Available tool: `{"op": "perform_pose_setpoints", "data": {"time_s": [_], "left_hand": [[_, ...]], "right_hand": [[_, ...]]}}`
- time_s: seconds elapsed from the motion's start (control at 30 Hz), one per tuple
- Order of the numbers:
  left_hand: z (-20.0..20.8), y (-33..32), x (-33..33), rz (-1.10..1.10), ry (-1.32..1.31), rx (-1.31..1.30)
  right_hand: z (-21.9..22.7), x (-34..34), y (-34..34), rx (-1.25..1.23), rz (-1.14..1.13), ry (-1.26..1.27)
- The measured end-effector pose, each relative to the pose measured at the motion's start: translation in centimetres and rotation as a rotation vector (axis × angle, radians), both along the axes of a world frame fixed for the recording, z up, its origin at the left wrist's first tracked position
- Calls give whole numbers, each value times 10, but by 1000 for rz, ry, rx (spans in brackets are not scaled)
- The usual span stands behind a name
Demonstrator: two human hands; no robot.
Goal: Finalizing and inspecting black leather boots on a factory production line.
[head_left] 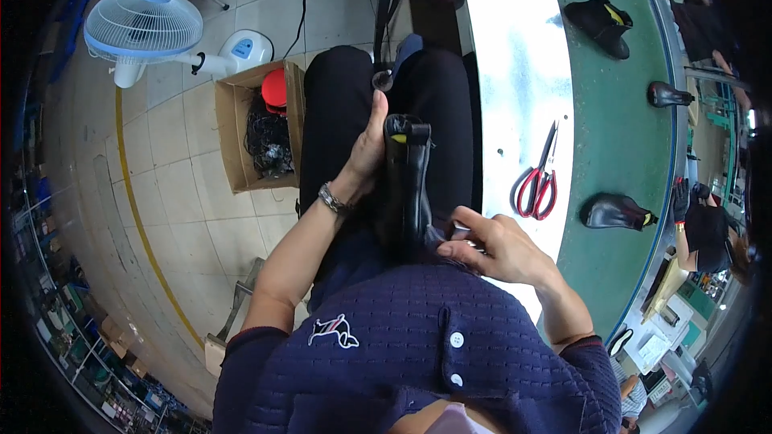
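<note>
Boot (412,185) held over the lap, collar end facing away from the torso. Left hand (368,143) lies along the boot's left side, thumb raised; its fingers are hidden, so closure cannot be told. Right hand (505,251) is at the boot's near end, thumb and fingertips slightly parted; whether they pinch anything is unclear. Scissors (537,185) lie right of the boot. Judged risks: boot twisting if left-hand support slackens under a pull; leather scuffing from a fingertip slip.
</note>
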State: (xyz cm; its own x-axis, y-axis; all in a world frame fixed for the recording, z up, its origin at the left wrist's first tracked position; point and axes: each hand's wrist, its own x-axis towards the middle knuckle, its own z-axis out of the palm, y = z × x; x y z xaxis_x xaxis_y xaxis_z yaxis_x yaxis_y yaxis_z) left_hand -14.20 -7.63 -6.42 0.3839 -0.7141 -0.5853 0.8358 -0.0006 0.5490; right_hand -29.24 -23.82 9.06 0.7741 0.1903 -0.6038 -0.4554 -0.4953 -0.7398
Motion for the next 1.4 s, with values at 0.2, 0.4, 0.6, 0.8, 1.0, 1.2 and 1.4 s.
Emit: {"op": "perform_pose_setpoints", "data": {"time_s": [0.2, 0.4, 0.6, 0.8, 1.0, 1.2, 1.4], "left_hand": [[24, -11, -6, -65, -169, 28], [75, -45, 7, -156, -445, -161], [103, -64, 8, -95, -683, -149], [127, -117, -9, 94, -1494, -113], [171, -109, 7, 121, -1859, -98], [158, -71, 66, -159, -561, -413], [165, -77, 57, -100, -582, -335]], "right_hand": [[-46, -13, -51, -477, -412, -86], [-116, -22, -108, -956, -454, -176], [-85, -24, -86, -325, -435, -423], [-13, -32, -9, 291, -655, -35], [-59, -78, -12, 150, -684, -279], [-69, -84, -14, 123, -667, -274], [-74, -105, -33, 85, -621, -266]]}}
